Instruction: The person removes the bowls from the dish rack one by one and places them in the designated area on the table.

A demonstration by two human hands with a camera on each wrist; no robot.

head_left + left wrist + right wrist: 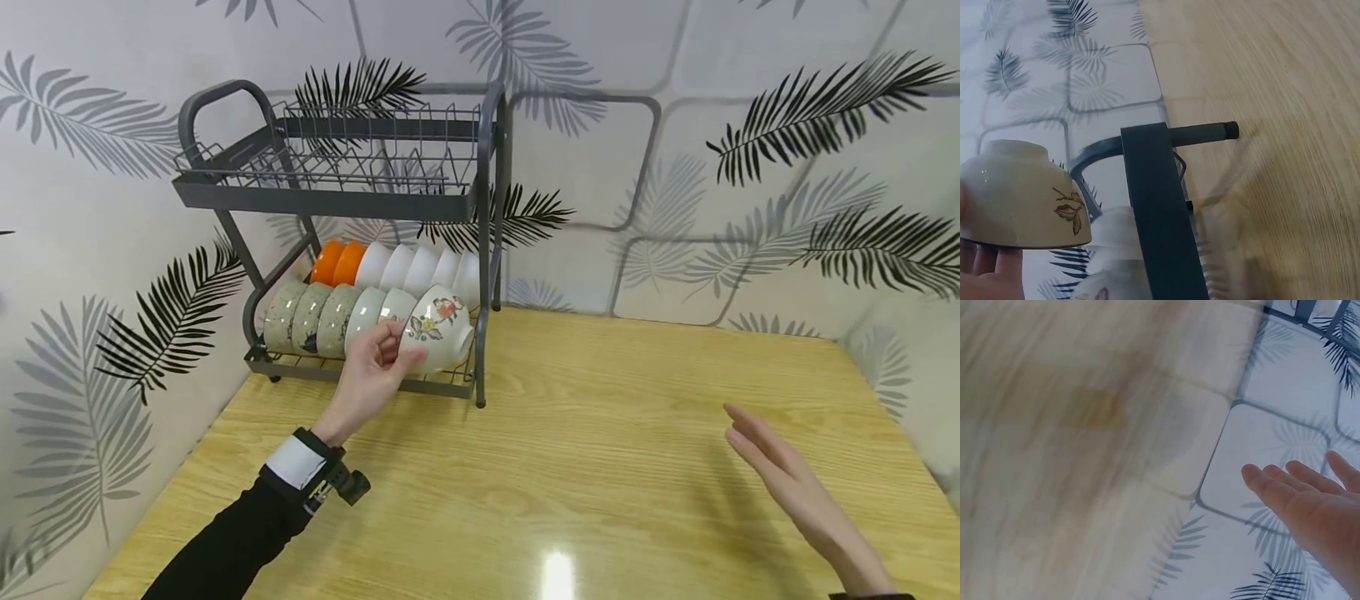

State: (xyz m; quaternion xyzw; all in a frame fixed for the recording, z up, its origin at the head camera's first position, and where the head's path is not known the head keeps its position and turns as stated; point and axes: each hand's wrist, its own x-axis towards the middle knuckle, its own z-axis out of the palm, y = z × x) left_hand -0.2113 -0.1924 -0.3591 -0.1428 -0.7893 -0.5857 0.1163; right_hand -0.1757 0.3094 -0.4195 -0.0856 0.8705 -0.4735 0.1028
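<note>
My left hand pinches a white bowl with a flower print by its rim, at the right end of the rack's lower front row. In the left wrist view the same bowl shows its foot and a brown leaf motif, with fingers at its edge. Tilted on its side, it stands a little forward of the bowls beside it. My right hand hovers over the right part of the table, fingers straight and holding nothing. The right wrist view shows this hand with its fingers extended.
A dark two-tier dish rack stands at the back left against the patterned wall. Its lower tier holds speckled bowls, pale bowls, orange bowls and white bowls. The wooden table extends to the right.
</note>
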